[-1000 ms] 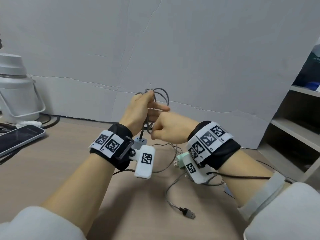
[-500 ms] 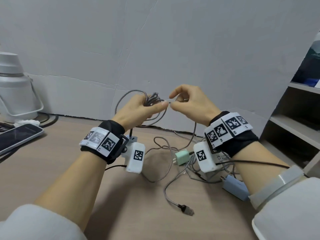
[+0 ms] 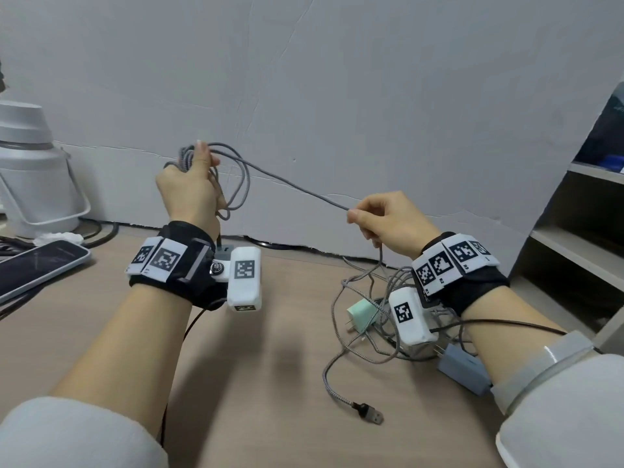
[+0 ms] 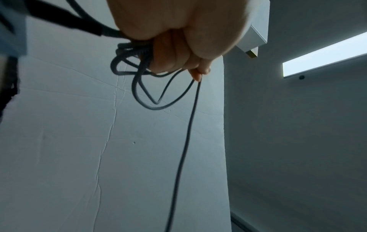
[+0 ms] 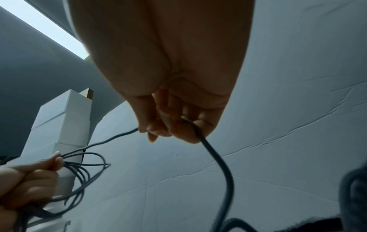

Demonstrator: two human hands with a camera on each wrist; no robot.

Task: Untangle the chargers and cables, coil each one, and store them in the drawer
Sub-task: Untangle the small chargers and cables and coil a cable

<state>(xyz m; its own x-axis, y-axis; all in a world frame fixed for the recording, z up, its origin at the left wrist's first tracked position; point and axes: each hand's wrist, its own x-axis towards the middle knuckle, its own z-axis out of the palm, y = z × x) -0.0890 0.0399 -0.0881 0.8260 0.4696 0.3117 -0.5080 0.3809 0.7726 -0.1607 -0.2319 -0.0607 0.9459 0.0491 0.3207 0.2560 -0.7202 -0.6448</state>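
Coiling is under way: the left hand [image 3: 189,189] grips several loops of the grey braided cable [image 3: 287,184], while the right hand [image 3: 388,221] pinches its taut run above the tangled pile [image 3: 378,319] on the counter [image 3: 270,400]. Next, I judge, another loop goes to the left hand.

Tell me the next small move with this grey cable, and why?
Probably swing the right hand back to the left hand to lay another loop: the grey cable runs taut between them, its tail still trailing into the tangle.
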